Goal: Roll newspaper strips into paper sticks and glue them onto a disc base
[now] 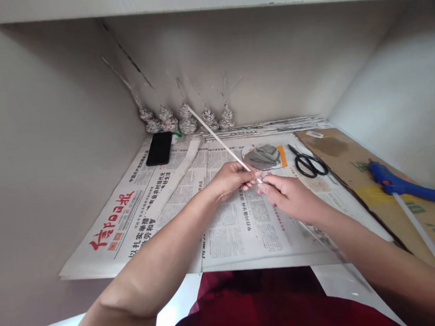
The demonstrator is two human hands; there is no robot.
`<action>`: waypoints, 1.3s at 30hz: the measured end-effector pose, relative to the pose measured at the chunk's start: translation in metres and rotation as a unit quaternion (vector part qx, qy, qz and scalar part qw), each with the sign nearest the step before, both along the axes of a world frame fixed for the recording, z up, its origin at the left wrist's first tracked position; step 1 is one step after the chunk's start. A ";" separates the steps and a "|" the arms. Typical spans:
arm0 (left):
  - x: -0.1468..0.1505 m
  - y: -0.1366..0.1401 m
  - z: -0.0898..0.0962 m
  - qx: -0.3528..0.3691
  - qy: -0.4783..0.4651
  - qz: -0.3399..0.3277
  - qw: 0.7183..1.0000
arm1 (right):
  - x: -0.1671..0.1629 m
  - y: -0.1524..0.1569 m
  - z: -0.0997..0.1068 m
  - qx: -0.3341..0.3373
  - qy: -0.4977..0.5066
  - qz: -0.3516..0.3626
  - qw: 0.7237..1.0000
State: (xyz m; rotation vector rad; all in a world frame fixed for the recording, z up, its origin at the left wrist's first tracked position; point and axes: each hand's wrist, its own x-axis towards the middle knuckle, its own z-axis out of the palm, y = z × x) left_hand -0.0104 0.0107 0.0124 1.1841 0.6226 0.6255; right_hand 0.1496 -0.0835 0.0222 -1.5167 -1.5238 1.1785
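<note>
A thin white rolled-paper stick (218,139) slants from the upper left down to my two hands, which meet over the newspaper. My left hand (235,180) is closed around it near its lower end, thumb and fingers pinching. Just to the right, my right hand (281,192) pinches the stick's lower end, fingertips almost touching those of the left. Below the right forearm trails a blurred, thin pale strip (318,235); whether it joins the stick I cannot tell. Newspaper sheets (221,240) lie spread beneath both hands.
Several woven paper gourd shapes (188,121) stand along the back wall beside a bundle of paper sticks (270,128). A phone (159,149), a grey cloth (263,156) and black scissors (310,164) lie on the newspaper. A blue glue gun (404,185) rests on cardboard (343,154) at right.
</note>
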 end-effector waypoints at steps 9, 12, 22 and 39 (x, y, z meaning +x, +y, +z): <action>-0.006 0.008 0.003 0.002 -0.015 -0.003 1.000 | -0.003 0.024 -0.008 -0.110 0.209 0.083 0.968; -0.008 0.012 0.001 0.008 0.001 0.006 1.000 | -0.005 0.032 -0.015 -0.067 0.184 0.086 0.977; -0.005 0.018 -0.013 -0.010 0.025 0.036 0.999 | 0.019 0.038 -0.022 -0.046 0.104 0.087 0.990; -0.005 0.014 -0.006 -0.031 0.004 0.047 0.998 | 0.012 0.032 -0.024 -0.171 0.346 0.123 0.914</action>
